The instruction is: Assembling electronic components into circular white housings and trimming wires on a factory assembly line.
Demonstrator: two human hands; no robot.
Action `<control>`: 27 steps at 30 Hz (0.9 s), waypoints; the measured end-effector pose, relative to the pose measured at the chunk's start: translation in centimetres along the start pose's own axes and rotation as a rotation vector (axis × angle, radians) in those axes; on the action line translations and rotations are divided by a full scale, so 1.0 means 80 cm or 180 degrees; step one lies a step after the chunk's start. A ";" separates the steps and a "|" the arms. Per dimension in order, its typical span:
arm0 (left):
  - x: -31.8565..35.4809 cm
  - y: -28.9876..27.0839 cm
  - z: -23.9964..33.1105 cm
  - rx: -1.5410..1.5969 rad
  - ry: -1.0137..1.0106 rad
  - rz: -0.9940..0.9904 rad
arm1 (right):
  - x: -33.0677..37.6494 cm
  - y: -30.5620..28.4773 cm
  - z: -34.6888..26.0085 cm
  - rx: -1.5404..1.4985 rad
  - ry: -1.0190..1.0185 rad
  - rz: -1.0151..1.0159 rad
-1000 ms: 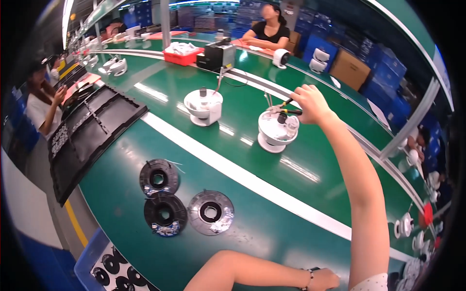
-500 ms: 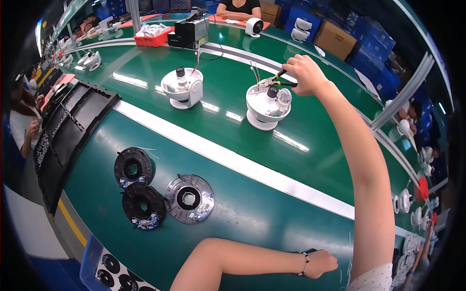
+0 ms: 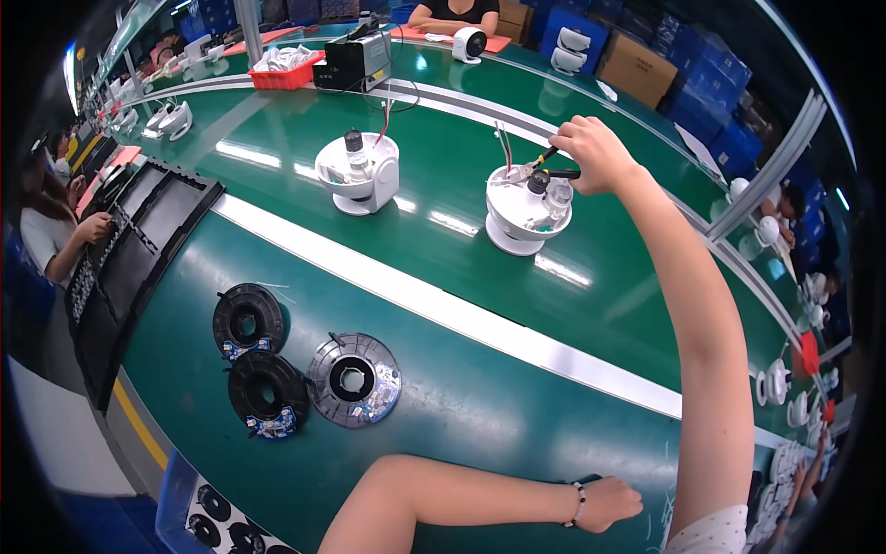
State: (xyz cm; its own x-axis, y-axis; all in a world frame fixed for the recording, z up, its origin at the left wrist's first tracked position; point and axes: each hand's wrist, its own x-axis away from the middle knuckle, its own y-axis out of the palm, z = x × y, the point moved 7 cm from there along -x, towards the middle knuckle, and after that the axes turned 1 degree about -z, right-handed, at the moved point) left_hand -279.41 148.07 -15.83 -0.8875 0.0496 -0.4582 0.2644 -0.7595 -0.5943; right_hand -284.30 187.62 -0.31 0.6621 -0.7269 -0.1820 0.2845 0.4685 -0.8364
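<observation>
My right hand reaches far forward over the green conveyor, its fingers closed round the handles of small pliers with yellow-and-black grips. Their metal jaws lie over the rim of an open white bowl-shaped housing on a round foot. Inside that housing stand a black cylinder and a clear round part; thin wires rise from its back. Whether the jaws grip a wire is too small to tell. My left hand, with a beaded bracelet, rests closed on the near table; nothing shows in it.
Another white housing stands to the left on the belt. A white rail divides belt and near table. Three round black plates with circuit boards lie at left, beside a black tray. Beyond are a red bin and a grey-black box.
Both white housings have shifted slightly right and towards me. My right hand has followed with the pliers, whose jaws now sit lower over the housing. My left hand has not moved.
</observation>
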 end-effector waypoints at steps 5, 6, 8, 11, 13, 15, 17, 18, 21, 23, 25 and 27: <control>-0.003 0.003 -0.002 0.0056 0.0064 -0.0001 | 0.016 0.010 0.005 0.0067 0.0011 -0.0105; -0.001 0.001 -0.001 0.0034 0.0036 -0.0012 | 0.014 0.009 0.003 0.0067 0.0007 -0.0082; 0.003 -0.001 -0.001 0.0007 0.0012 -0.0020 | 0.017 0.017 0.005 0.0028 0.0026 -0.0178; 0.009 -0.004 -0.003 0.0025 -0.0007 0.0018 | 0.036 -0.010 0.013 -0.0397 0.0092 0.0688; 0.014 -0.002 -0.006 0.0136 -0.0008 -0.0022 | 0.057 -0.035 0.031 -0.0527 0.0500 0.1370; 0.017 -0.007 -0.005 0.0156 -0.0009 -0.0016 | 0.075 -0.050 0.048 -0.0688 0.1078 0.1982; 0.021 -0.015 -0.004 0.0183 -0.0027 -0.0001 | 0.081 -0.062 0.058 -0.1208 0.1544 0.2508; 0.023 -0.018 -0.004 0.0157 -0.0059 -0.0101 | 0.080 -0.067 0.058 -0.1420 0.1758 0.2659; 0.032 -0.028 0.001 0.0157 -0.0049 -0.0157 | 0.053 -0.121 0.007 -0.1332 0.1039 0.2797; 0.043 -0.038 0.008 0.0158 -0.0064 -0.0110 | 0.019 -0.151 -0.058 -0.1190 0.0002 0.2281; 0.066 -0.057 0.033 0.0152 -0.0022 -0.0045 | -0.024 -0.161 -0.145 -0.0775 -0.0742 0.1648; 0.065 -0.067 0.046 0.0191 -0.0035 -0.0105 | -0.039 -0.140 -0.194 -0.0259 -0.0973 0.1048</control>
State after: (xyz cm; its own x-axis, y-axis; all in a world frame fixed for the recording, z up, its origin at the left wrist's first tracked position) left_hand -286.82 150.01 -12.60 -0.8995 0.0684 -0.4316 0.2121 -0.7951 -0.5681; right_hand -300.36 176.85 1.61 0.8859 -0.3584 -0.2944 -0.0230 0.6000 -0.7997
